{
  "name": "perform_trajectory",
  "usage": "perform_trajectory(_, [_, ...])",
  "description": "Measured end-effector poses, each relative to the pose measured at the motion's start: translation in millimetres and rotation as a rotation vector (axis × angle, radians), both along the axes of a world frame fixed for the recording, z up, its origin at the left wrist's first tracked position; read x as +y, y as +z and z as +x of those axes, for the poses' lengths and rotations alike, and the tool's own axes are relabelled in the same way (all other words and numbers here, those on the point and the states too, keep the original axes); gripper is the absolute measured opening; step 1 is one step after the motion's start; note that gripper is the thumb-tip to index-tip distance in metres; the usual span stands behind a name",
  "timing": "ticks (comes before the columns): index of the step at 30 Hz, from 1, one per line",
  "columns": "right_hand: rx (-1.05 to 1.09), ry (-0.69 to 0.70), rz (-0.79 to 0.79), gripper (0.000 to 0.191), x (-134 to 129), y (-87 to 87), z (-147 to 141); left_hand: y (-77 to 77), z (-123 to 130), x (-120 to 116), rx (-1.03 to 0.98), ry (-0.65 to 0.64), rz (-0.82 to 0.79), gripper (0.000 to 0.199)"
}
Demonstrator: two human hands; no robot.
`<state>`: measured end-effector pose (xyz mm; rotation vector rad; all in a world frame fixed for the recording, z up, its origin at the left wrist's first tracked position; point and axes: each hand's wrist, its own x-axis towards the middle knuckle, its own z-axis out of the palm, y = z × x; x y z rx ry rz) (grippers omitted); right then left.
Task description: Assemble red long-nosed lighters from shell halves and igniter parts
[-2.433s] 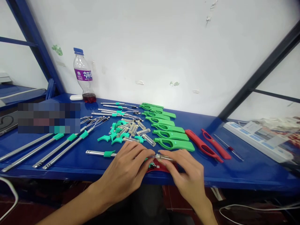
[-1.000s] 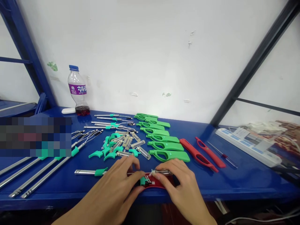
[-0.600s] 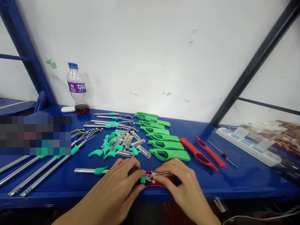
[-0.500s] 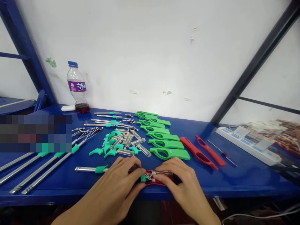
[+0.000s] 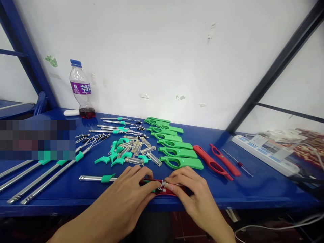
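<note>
Metal tube (image 5: 91, 178) with a green collar (image 5: 107, 178) lies level at the left, running rightward under my left hand (image 5: 135, 190). That hand arches over the left end of a red lighter shell (image 5: 167, 193), thumb and fingers clasping it; my knuckles hide much of the grip. The shell lies between and beneath my fingertips, its long axis running side to side, in line with the tube and along the front edge of the blue table (image 5: 253, 192). Neither hand seems nearer to it. My right hand (image 5: 191, 187) pinches a small pale-tipped part (image 5: 164, 184) over the shell, just beside my left thumb; the rest of that part is mostly hidden. Farther right, two more red shells (image 5: 204, 155) lie slantwise, apart from my hands.
</note>
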<state>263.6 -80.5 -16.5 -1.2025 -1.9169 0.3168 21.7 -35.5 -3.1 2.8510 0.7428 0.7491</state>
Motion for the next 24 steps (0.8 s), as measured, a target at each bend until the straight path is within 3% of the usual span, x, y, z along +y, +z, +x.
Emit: perform_trajectory(24, [-0.001,-0.052,-0.039,0.021,-1.8,1.0,-4.5,4.3,-0.4,-0.7,0.055,-0.004,-0.076,0.041])
